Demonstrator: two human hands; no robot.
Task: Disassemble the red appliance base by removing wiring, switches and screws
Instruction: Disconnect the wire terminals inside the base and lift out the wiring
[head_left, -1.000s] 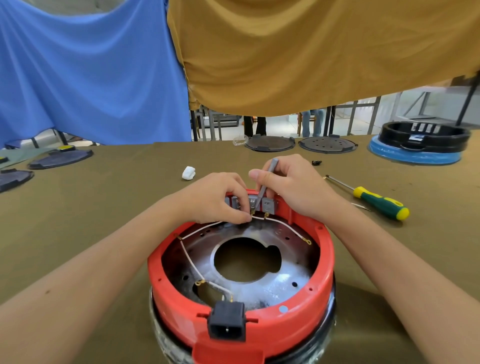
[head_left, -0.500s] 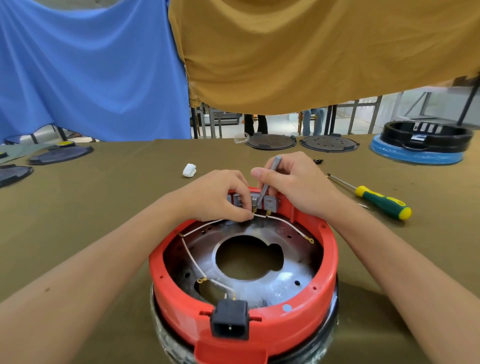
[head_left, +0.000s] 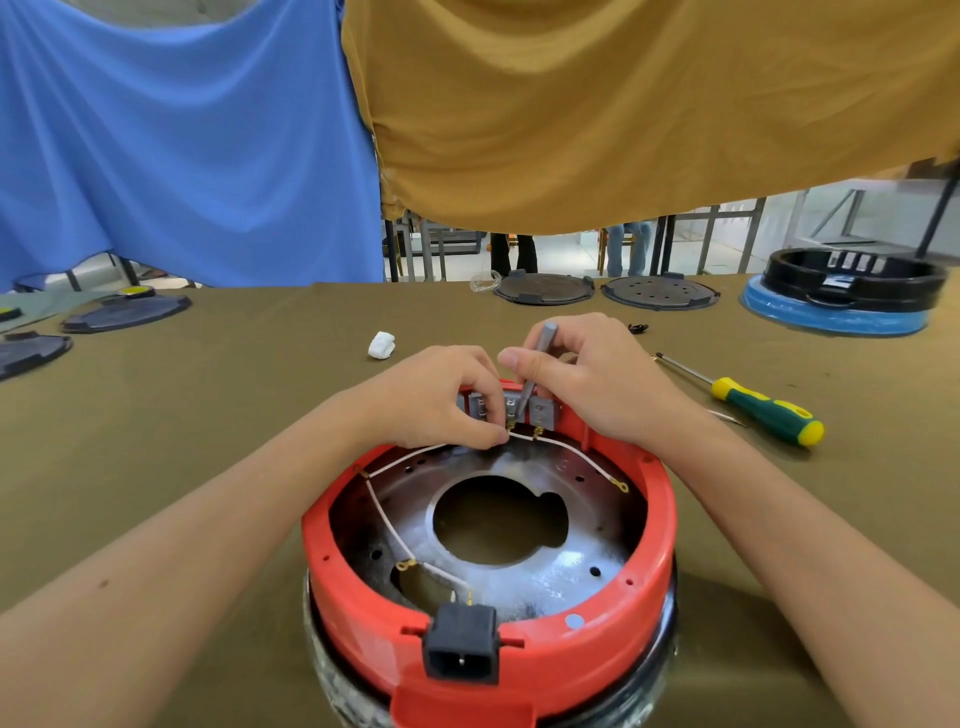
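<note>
The round red appliance base (head_left: 649, 561) stands open side up at the near middle of the table, with a black power socket (head_left: 461, 649) on its near rim. White wires (head_left: 395, 540) run around its metal inside. Grey switch blocks (head_left: 543, 415) sit at the far rim. My left hand (head_left: 431, 400) pinches a white wire's end at those blocks. My right hand (head_left: 587, 374) grips a thin grey tool (head_left: 537, 364) whose tip points down into the middle block.
A green and yellow screwdriver (head_left: 758, 410) lies right of the base. A small white part (head_left: 382, 344) and a small black piece (head_left: 638, 328) lie beyond the hands. Dark round plates (head_left: 543, 288) and a black and blue base (head_left: 841, 296) stand along the far edge.
Both hands stay at the far rim. The grey tool has tilted slightly and its tip has pushed a little deeper at the switch block.
</note>
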